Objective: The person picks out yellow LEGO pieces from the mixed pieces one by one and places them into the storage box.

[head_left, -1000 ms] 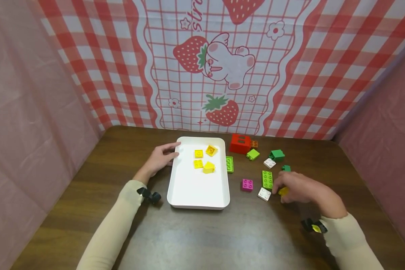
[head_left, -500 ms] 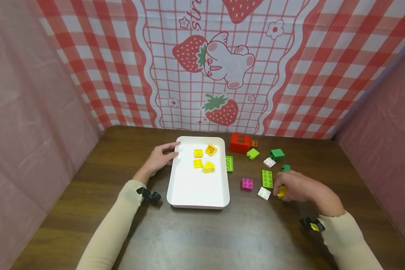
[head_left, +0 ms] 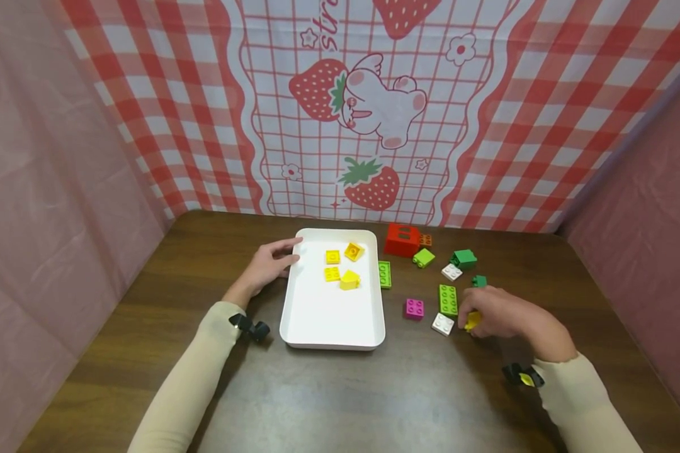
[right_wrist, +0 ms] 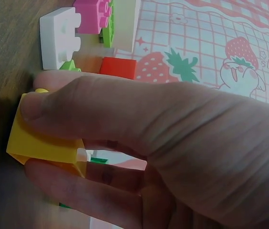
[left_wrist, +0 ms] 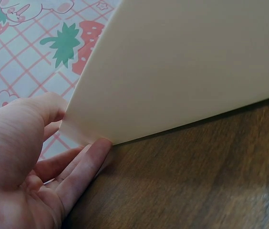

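My left hand (head_left: 263, 267) steadies the left side of a white tray (head_left: 331, 327). In the left wrist view its fingertips (left_wrist: 98, 145) touch the tray's outer wall (left_wrist: 182, 67), with the fingers extended. Several yellow building blocks lie in the tray, one a sloped yellow block (head_left: 350, 280). On the right, my right hand (head_left: 507, 314) pinches another yellow building block (right_wrist: 46, 131) between thumb and fingers, low over the table. The right wrist view shows the thumb pressed on one face and a finger below it.
Around the right hand lie a lime block (head_left: 448, 300), white blocks such as one (head_left: 442, 324) near the fingers, a magenta block (head_left: 414, 308) and green blocks (head_left: 463, 258). A red block (head_left: 402, 240) stands at the back. A lime plate (head_left: 385, 275) sits beside the tray.
The yellow block has turned slightly in my right hand's fingers, which moved a little between the first and second frames. My left hand and the tray stay in place.
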A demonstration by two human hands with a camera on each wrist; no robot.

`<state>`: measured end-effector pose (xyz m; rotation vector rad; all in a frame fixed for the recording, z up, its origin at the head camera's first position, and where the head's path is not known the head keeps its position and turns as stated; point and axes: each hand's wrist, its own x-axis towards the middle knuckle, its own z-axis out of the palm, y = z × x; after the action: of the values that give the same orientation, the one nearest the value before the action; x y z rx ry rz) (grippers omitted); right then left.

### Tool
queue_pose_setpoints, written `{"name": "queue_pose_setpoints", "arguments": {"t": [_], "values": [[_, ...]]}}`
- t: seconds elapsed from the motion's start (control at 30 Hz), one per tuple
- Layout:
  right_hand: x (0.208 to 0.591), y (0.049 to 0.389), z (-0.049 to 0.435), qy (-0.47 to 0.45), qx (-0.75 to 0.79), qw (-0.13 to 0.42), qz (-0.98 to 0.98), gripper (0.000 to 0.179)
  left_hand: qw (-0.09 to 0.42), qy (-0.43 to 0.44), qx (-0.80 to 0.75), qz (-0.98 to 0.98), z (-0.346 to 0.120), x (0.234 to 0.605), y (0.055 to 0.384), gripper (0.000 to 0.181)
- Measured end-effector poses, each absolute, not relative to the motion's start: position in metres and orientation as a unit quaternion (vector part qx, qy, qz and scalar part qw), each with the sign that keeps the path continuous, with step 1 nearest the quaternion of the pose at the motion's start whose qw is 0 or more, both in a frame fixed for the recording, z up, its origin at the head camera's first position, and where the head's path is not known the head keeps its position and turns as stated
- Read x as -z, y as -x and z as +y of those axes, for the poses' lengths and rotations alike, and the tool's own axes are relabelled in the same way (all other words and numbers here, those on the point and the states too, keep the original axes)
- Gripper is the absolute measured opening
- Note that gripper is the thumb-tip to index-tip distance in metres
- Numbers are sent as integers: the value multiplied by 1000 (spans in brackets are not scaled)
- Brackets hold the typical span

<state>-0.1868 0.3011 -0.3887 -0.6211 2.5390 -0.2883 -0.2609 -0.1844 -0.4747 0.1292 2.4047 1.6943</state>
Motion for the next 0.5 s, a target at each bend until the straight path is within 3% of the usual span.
{"name": "queue_pose_setpoints", "arguments": {"t": [0.33, 0.5], "values": [[385, 184, 299, 272, 102, 161, 943, 23, 98, -43, -575, 811, -184, 475, 261, 56], [384, 185, 299, 281, 108, 140, 943, 23, 98, -42, -576, 810, -184, 475, 262, 56]]}}
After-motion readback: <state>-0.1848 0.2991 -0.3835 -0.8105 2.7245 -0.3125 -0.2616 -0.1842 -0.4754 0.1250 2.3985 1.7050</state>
